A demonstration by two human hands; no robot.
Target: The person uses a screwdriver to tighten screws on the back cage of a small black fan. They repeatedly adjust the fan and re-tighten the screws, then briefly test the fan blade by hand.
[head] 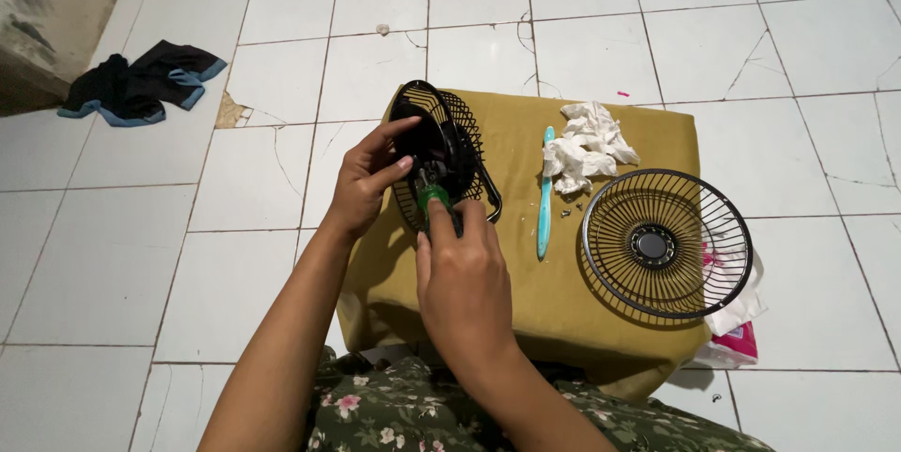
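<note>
Now | left hand [361, 184] fingers clamp fan body [441, 147] | right hand [465, 274] fingers grip green screwdriver [434, 199]

You're working over a low stool with an olive-yellow cover [526, 292], sitting on a cracked white tile floor [113, 255]. Lying on the cover: a round black wire fan grille [667, 244] at the right edge, a teal toothbrush [545, 191] lying lengthwise mid-top, crumpled white tissue [587, 147] just beside its head, tiny screws [568, 213] near it. On the floor: a dark cloth with blue trim [141, 84] far left, a pink-white packet [737, 325] sticking out under the grille's side.
</note>
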